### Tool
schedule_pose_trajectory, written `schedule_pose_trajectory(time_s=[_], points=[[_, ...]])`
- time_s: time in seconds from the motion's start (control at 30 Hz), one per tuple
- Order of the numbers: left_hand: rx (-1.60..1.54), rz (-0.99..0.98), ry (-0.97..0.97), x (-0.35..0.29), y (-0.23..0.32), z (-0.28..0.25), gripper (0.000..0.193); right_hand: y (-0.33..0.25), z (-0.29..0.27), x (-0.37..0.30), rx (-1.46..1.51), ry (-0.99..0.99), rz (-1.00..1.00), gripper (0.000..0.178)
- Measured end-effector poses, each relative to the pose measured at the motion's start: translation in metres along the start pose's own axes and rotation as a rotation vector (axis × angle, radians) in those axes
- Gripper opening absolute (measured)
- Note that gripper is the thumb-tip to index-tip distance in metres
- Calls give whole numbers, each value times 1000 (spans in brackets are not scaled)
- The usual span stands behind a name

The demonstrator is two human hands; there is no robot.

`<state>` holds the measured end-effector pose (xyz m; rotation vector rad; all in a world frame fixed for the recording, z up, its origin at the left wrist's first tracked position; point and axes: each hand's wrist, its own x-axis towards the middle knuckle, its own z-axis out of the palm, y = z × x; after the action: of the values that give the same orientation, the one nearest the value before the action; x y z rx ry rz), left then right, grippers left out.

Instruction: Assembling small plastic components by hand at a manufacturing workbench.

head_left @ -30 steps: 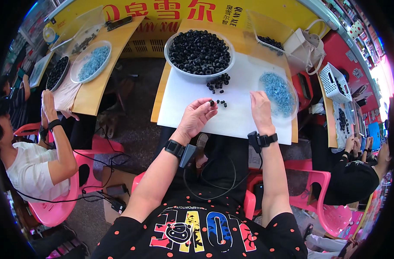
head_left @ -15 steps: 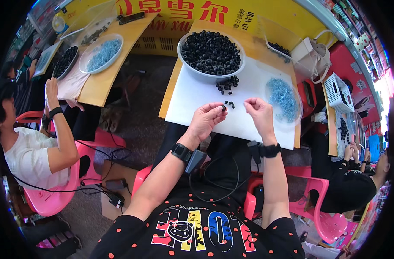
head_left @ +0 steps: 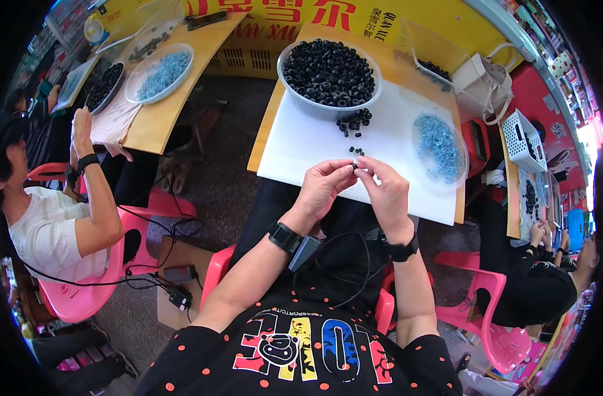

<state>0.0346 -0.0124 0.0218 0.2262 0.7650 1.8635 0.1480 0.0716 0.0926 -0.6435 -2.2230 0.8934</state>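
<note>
The left hand [head_left: 322, 188] pinches a small black bead-like piece [head_left: 354, 167] between thumb and forefinger, at its one o'clock; the right hand [head_left: 389, 191], fingertips together, contents unseen, meets it from four o'clock. Beyond, toward twelve, loose black pieces [head_left: 355, 121] lie on the worktop [head_left: 268, 129].

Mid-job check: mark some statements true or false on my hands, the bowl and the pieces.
1. The left hand and right hand meet at a black piece. True.
2. Loose black pieces lie on the white sheet near the bowl. True.
3. The blue pieces lie left of the bowl. False: the blue pieces lie to its right.
4. The right hand is inside the bowl. False: it is beside the left hand.
5. The bowl is heaped with black pieces. True.
</note>
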Motion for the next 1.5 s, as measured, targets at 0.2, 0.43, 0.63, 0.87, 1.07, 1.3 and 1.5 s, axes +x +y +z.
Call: schedule_pose_trajectory(time_s=[0.2, 0.43, 0.63, 0.87, 1.07, 1.3, 1.5], points=[[-179, -37, 102, 0, -2, 1, 18, 8, 14, -13, -310, 82, -326, 28], [-283, -37, 100, 2, 6, -4, 18, 66, 0, 19, -193, -42, 77, 24], [-284, -53, 99, -2, 7, -6, 21, 83, 24, 24, -246, -85, 48, 21], [-244, -75, 104, -5, 13, -6, 23, 71, 7, 15, 365, -44, 411, 18], [-185, -138, 40, -14, 12, 10, 23, 40, -13, -3, 1056, -109, 525, 21], [-139, -129, 24, -21, 13, 18, 22, 26, -17, -15, 1131, -73, 521, 19], [-137, -132, 27, -24, 10, 20, 22, 26, -16, -19, 1199, -47, 516, 21]])
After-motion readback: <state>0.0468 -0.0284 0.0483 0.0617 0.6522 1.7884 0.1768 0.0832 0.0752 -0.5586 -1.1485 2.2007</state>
